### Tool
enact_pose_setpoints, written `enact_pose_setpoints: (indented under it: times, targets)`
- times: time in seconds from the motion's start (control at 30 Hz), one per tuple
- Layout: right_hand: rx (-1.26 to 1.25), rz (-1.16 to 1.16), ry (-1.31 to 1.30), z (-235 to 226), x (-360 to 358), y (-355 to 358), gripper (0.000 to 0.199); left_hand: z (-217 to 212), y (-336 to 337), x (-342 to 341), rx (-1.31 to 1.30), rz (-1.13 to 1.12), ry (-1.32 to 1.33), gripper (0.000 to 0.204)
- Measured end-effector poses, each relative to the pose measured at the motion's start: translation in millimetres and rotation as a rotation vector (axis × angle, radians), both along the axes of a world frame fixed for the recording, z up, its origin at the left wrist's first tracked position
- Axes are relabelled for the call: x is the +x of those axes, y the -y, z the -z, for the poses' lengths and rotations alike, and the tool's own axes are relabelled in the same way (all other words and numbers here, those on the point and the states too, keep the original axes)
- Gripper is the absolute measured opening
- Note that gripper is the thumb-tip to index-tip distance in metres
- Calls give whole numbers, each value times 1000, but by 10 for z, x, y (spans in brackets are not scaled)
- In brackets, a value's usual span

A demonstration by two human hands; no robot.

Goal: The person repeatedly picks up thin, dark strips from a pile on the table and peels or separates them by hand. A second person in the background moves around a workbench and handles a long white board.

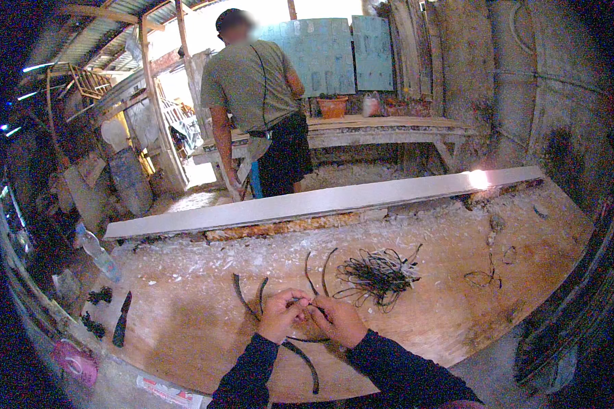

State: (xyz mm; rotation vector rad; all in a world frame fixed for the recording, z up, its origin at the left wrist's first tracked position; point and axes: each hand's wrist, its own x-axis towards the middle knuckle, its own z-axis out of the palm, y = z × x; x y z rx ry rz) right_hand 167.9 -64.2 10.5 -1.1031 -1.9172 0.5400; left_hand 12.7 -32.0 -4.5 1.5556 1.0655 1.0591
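My left hand (283, 315) and my right hand (339, 323) meet over the wooden tabletop, fingertips pinched close together. Thin black rubber-like strips run to and around both hands; the piece between the fingertips is mostly hidden. One curved strip (303, 366) reaches toward the near edge, and another (244, 297) stretches up beside the left hand. Just beyond the right hand rises a further strip (325, 273). To the right lies a tangled heap of thin black cords (377, 276). A dark knife (122, 320) rests at the far left of the tabletop.
A long white board (307, 206) spans the table's back, with white scraps in front. Small black bundles (99, 296) and a clear plastic bottle (99, 254) are at left. Loose cord loops (483, 278) lie right. Beyond, a person (252, 102) stands by a bench (389, 128) with pots.
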Motion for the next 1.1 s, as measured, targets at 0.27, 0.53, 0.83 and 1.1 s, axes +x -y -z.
enact_pose_setpoints:
  times: [0.27, 0.53, 0.83, 1.1]
  targets:
    - [19, 26, 16, 13, 8, -7, 13, 102, -57, 21, 47, -51, 55, 10]
    - [-15, -26, -272, 173, 11, -151, 12, -208, -120, 17, 845, -215, -481, 37]
    - [-580, -46, -878, 75, 342, -524, 11, -150, -190, 346, 283, 181, 86, 40]
    - [-634, -199, -1055, 64, 451, -508, 9, 116, -399, -2, 181, 40, 270, 16]
